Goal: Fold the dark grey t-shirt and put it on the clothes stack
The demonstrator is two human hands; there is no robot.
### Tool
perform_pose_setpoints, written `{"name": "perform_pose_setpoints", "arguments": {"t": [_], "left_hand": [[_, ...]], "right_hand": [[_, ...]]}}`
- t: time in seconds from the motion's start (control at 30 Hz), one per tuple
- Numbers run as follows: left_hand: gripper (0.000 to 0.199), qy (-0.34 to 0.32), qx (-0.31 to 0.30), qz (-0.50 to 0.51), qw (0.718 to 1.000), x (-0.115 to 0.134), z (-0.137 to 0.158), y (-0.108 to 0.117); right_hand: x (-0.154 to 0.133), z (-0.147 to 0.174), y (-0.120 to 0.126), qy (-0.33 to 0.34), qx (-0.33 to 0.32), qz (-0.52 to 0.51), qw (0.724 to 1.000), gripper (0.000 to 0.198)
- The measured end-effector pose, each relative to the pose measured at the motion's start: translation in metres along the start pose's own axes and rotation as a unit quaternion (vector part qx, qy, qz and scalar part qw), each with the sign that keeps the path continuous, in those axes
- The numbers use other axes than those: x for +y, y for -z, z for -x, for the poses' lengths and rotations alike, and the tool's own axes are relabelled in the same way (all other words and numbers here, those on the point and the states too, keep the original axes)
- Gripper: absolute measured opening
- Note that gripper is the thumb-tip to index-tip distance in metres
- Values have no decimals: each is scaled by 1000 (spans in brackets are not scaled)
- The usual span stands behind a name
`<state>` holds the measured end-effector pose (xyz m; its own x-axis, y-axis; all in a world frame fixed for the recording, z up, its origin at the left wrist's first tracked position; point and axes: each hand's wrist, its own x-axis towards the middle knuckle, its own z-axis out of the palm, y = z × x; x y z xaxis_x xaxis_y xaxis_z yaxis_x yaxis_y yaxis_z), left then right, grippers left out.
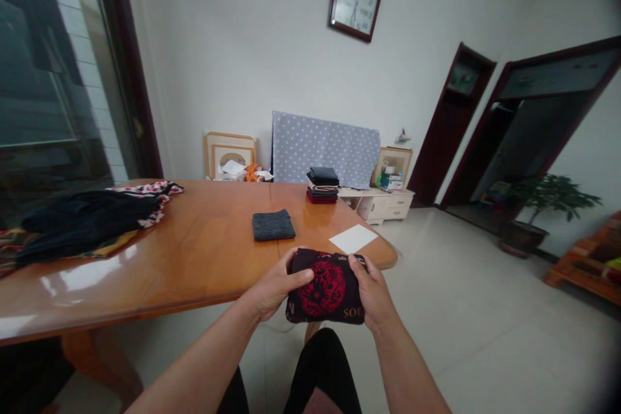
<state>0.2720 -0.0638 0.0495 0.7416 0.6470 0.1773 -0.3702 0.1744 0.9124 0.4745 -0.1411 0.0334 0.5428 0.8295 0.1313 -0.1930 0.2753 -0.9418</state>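
Observation:
Between my two hands is a folded black garment point(324, 291) with a red round print and pale letters, held just in front of the table edge. My left hand point(279, 284) grips its left side, thumb on top. On the right side my right hand point(372, 291) pinches it, thumb near the upper corner. The fingers beneath the cloth are hidden. A dark grey folded cloth point(273, 225) lies on the table beyond my left hand. Farther back stands a stack of folded clothes point(323, 185). A white sheet point(353, 239) lies near the right corner.
The glossy wooden table point(213, 213) extends to the left, where a loose pile of clothes point(82, 220) lies. Behind it are a dotted cloth cover point(323, 149) and a white cabinet point(388, 206). A potted plant point(528, 220) stands on the floor at right.

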Motion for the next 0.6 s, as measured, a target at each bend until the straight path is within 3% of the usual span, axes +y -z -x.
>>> {"name": "perform_pose_setpoints", "arguments": {"t": [0.13,0.4,0.6], "left_hand": [[46,2,43,-4,999,1,-2,-4],[44,6,68,55,996,2,-2,-7],[44,3,93,48,994,1,-3,2]], "right_hand": [[1,0,-2,-4,-1,0,1000,44],[2,4,-9,-52,-38,-41,997,51],[-3,15,-19,-69,-102,-75,990,62]]}}
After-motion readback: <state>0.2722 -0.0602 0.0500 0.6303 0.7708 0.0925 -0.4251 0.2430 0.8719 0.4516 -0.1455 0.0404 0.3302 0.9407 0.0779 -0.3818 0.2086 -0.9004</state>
